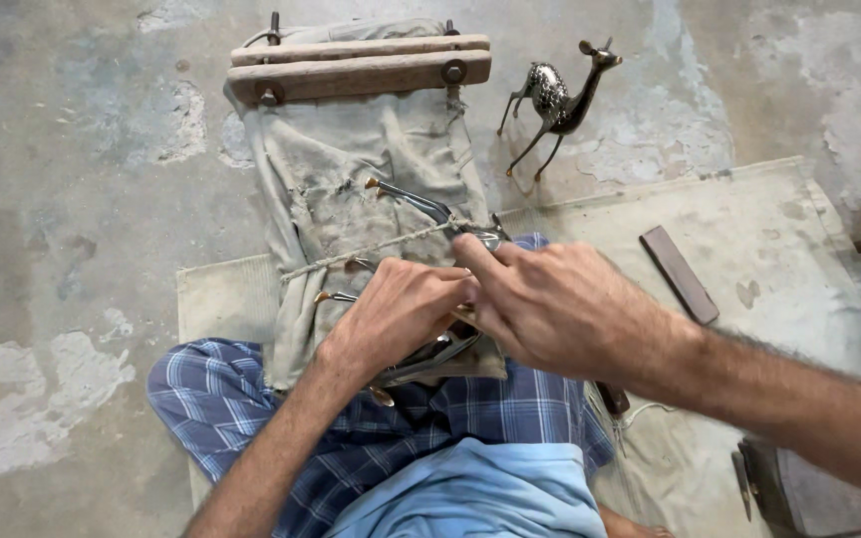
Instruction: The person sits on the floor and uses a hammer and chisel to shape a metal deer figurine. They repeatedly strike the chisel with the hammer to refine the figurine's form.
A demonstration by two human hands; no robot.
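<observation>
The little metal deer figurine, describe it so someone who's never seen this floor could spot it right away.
Start at the wooden clamp bars at the top of the grey cloth spread over the concrete floor. Just right of the bars' end stands the metal deer figurine, upright on thin legs. It is the only animal shape here, dark and shiny with a patterned body.

both bare forearms reaching forward, left hand [401, 311] curled with fingers bent, right hand [560, 304] beside it, touching, fingers pinched together
</observation>
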